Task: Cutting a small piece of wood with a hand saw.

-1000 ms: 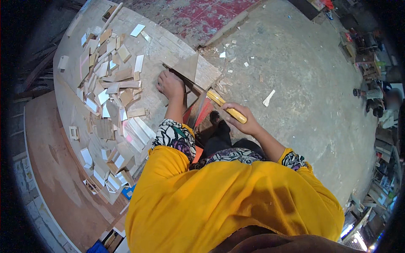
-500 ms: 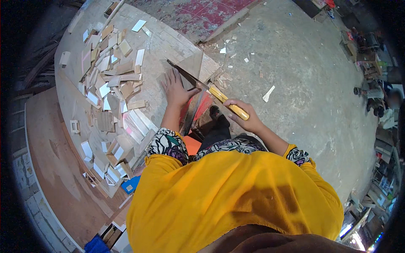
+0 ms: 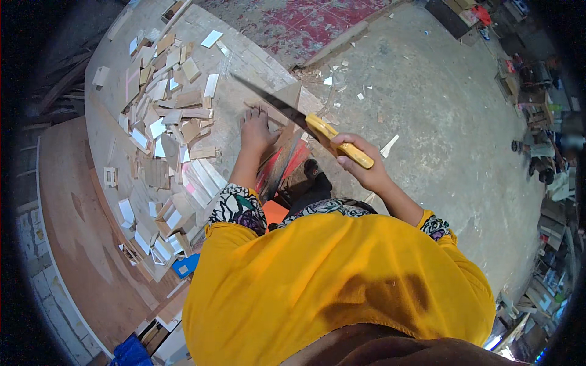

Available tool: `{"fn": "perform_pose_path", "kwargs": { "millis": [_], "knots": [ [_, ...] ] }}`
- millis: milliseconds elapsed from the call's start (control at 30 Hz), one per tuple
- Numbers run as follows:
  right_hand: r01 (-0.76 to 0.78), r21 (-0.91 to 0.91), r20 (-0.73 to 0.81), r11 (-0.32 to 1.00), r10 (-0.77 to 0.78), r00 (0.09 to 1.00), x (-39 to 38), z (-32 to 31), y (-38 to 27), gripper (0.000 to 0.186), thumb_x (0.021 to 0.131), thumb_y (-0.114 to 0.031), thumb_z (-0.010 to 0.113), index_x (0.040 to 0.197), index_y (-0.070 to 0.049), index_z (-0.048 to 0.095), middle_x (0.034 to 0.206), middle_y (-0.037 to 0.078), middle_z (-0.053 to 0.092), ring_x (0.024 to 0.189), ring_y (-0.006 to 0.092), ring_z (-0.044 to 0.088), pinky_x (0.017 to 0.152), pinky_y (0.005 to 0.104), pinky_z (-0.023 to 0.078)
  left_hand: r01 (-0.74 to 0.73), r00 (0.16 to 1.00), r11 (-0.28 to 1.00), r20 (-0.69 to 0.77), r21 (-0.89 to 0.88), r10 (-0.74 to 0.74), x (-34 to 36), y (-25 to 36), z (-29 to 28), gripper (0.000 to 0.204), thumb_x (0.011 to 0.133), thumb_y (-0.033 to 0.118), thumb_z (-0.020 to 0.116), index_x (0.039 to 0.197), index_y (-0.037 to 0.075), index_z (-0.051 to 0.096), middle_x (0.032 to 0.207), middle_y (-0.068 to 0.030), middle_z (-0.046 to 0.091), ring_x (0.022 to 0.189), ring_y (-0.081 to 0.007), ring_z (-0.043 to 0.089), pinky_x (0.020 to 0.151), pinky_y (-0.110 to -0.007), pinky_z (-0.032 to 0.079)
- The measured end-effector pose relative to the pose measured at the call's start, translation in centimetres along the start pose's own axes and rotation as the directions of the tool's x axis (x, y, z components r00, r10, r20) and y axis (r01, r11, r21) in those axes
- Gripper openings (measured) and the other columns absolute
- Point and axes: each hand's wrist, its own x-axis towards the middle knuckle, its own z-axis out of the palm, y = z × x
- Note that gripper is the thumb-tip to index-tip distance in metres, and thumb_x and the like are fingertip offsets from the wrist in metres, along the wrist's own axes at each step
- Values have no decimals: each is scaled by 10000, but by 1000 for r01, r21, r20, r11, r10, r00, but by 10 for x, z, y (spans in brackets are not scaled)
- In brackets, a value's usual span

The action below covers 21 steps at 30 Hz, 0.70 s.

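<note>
In my right hand [image 3: 360,160], closed around its yellow handle, is a handsaw [image 3: 271,97]; the dark blade angles up-left over the workbench [image 3: 232,155], above my left hand. My left hand [image 3: 257,131] is at the bench's edge, fingers bent over a small wooden piece [image 3: 250,105] that they partly hide, thumb out to the right. Many loose offcuts [image 3: 174,116], bare wood and white-faced, lie heaped to its left. Below the edge are red and orange surfaces [image 3: 278,210] and my shoe [image 3: 311,168].
A brown board [image 3: 79,226] lies lower left, with a blue item [image 3: 131,351] near it. Concrete floor [image 3: 439,122] with scraps extends right; red tiles [image 3: 317,21] lie beyond a low ledge. Cluttered goods and a blurred person [image 3: 571,140] are along the right rim.
The saw has lifted away from the wood, its tip swinging up-left. My left hand's fingers, spread flat half a second ago, are now more bent.
</note>
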Motion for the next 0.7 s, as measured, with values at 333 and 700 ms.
{"fn": "perform_pose_path", "kwargs": {
  "millis": [333, 700],
  "knots": [
    [-10, 128, -170, 992, 32, 985, 47, -20, -26, 340, 818, -80, 631, 1149, -74, 555, 1084, 27, 565, 974, 135, 525, 868, 270, 419, -81, 995, 927, 21, -365, 95, 39, -26, -52, 340, 756, 274, 615, 1052, 116, 673, 927, -167, 668, 852, -345, 636, 780, -427, 501],
    [-107, 82, -201, 991, 122, 972, 72, -22, -5, 353, 803, -57, 627, 1149, -82, 560, 1070, 36, 566, 943, 131, 531, 831, 250, 431, -147, 986, 827, -20, -542, 163, 92, -71, -62, 306, 782, 282, 643, 985, 55, 677, 875, -217, 654, 826, -381, 630, 721, -427, 491]
  ]
}}
